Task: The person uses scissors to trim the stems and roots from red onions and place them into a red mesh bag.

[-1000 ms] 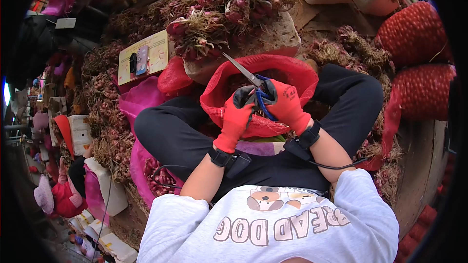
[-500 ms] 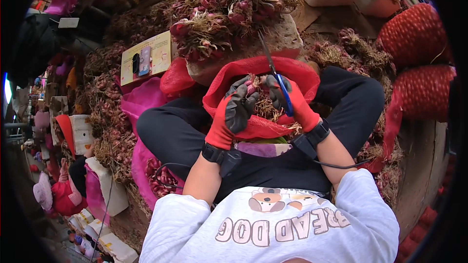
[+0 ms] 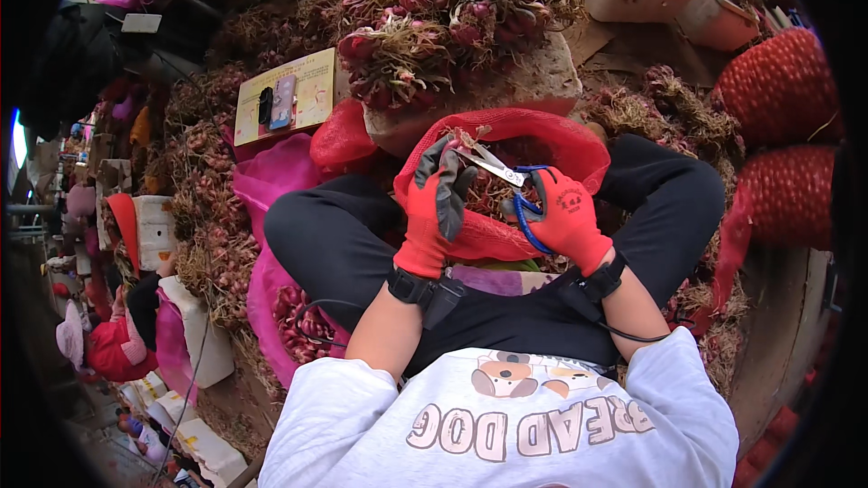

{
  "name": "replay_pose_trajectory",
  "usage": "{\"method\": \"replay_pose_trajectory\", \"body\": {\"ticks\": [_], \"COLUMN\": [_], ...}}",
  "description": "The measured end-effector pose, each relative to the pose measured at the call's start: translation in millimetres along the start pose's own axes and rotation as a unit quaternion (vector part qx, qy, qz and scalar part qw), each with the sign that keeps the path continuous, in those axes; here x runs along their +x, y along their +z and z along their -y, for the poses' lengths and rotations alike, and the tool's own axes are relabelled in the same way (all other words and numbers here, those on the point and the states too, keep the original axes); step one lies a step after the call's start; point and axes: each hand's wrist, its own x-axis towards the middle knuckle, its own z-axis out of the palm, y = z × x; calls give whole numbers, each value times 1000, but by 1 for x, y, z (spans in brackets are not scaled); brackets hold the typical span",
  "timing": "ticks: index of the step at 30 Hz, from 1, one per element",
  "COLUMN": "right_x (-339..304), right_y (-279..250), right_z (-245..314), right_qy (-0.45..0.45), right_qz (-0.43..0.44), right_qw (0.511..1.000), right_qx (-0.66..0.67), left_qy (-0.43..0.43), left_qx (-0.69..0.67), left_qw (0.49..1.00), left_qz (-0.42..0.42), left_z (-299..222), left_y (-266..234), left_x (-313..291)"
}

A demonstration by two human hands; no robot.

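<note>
Over red mesh sack (image 3: 542,126): left hand (image 3: 437,208) pinches a rooty shallot (image 3: 467,138); right hand (image 3: 565,214) grips blue-handled scissors (image 3: 503,172), blades at shallot.

Shallot in the left hand (image 3: 440,203) — mostly hidden by gloved fingers (image 3: 449,183); scissor handles (image 3: 527,208) half covered.

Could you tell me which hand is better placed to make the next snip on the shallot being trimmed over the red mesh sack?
Right. The right hand holds the blue-handled scissors, blades by the shallot pinched in the left hand.
</note>
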Motion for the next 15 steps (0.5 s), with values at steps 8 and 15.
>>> {"method": "replay_pose_trajectory", "body": {"ticks": [8,15], "right_x": [-4,-7], "right_y": [4,4], "right_z": [-9,-23], "right_qy": [3,61], "right_qz": [-3,77], "right_qw": [1000,995], "right_qx": [-30,-1], "left_qy": [-35,-71], "left_qx": [-10,-3], "left_qw": [997,997], "left_qz": [65,33], "left_z": [7,-1], "left_y": [-6,8], "left_x": [-5,-9]}}
